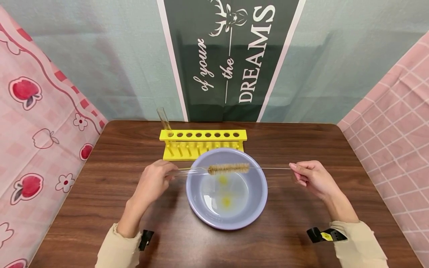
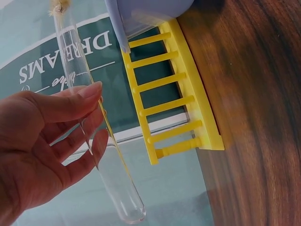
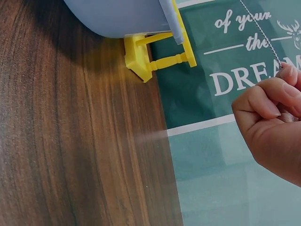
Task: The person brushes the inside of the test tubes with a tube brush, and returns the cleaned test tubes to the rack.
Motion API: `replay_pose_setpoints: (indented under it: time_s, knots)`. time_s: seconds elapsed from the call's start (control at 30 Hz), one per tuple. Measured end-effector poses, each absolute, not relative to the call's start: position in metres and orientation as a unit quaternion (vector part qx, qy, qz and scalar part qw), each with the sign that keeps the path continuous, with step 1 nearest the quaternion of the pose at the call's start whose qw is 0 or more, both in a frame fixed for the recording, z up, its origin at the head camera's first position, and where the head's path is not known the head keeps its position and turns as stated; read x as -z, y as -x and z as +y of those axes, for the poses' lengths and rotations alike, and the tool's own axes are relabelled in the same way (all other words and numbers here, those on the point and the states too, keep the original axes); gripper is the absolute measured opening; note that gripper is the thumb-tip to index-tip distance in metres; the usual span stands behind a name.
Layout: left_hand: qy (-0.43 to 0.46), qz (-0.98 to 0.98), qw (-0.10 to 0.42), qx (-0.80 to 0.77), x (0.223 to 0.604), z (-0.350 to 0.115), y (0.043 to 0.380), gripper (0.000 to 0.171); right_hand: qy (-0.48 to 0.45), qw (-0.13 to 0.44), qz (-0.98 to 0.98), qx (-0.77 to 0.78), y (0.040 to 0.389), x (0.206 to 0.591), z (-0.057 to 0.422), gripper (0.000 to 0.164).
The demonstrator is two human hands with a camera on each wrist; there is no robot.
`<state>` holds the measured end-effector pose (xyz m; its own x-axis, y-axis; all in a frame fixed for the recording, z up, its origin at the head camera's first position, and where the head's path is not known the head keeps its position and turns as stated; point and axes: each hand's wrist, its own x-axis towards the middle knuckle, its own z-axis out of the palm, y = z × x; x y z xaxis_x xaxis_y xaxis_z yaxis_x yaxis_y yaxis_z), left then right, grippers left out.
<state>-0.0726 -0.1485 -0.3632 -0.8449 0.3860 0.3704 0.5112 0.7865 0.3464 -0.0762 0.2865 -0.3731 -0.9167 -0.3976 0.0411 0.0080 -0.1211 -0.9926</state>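
Observation:
My left hand [image 1: 155,180] holds a clear glass test tube [image 2: 115,174] between thumb and fingers, lying sideways with its mouth toward the right. A bristly tan test tube brush [image 1: 231,169] is at the tube's mouth, above the basin; how far its tip sits inside is hard to tell. My right hand [image 1: 313,176] pinches the end of the brush's twisted wire handle [image 3: 262,32]. Below the brush stands a lavender basin [image 1: 229,225] of water with two yellow spots in it.
A yellow test tube rack [image 1: 202,134] stands behind the basin, partly hidden by its rim. Another glass test tube [image 1: 163,118] leans in the rack's leftmost hole. Everything stands on a dark wooden table [image 1: 285,216], with printed cloths hanging behind and at both sides.

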Motion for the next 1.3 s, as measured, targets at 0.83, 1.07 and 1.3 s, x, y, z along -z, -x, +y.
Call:
replay_pose_setpoints:
  time_s: [0.83,1.07,1.3]
  knots:
    - [0.272,-0.928,0.145,0.209,0.364,-0.14,0.073,0.028,0.139,0.11,0.685,0.707,0.078,0.368,0.277,0.035]
    - [0.27,-0.922,0.153,0.232,0.361,-0.133,0.073,0.028,0.15,0.121,0.681,0.707,0.079,0.373,0.274,0.035]
    - [0.268,-0.925,0.153,0.223,0.36,-0.126,0.075,0.03,0.136,0.114,0.681,0.71,0.08,0.374,0.269,0.035]
